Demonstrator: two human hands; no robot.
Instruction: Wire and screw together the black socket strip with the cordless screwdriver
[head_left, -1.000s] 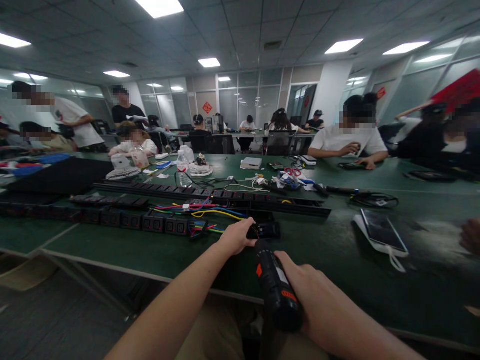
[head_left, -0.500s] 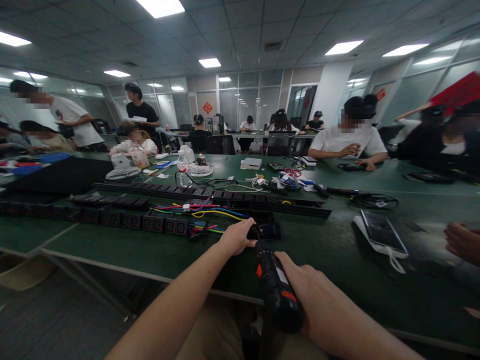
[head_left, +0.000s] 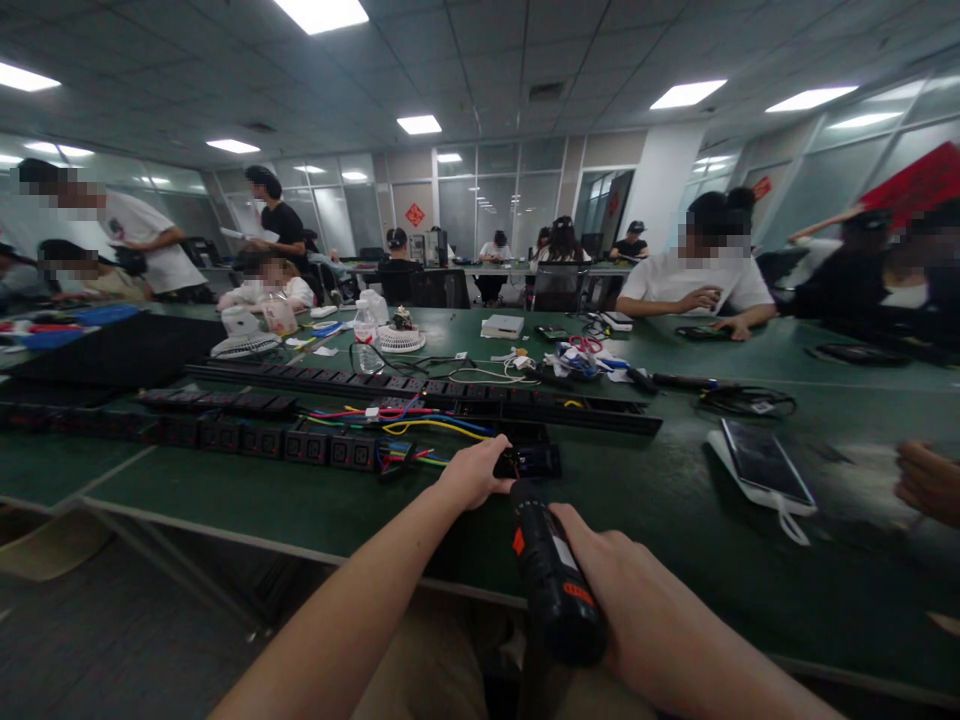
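My right hand [head_left: 611,575] is wrapped round a black cordless screwdriver [head_left: 559,590] with orange marks. Its bit points away from me and reaches the small black part [head_left: 510,463] in my left hand [head_left: 476,473]. The left fingers are closed on that part; its exact kind is too dark to tell. Just beyond lies a black housing [head_left: 544,460] on the green table. Yellow, blue and red wires [head_left: 435,428] run leftward from near the left hand. A row of black power sockets [head_left: 315,448] lies to the left, with loose coloured wire ends at its right end.
A long black power strip [head_left: 585,405] stretches across the table behind my hands. A phone on a white case [head_left: 765,465] lies to the right, near another person's hand [head_left: 926,480]. Farther back are a water bottle [head_left: 367,335], a fan part [head_left: 401,340] and cables [head_left: 499,372].
Both my hands and the screwdriver stay practically in place. The other person's hand at the right edge has shifted slightly, and a standing person at the back left has turned.
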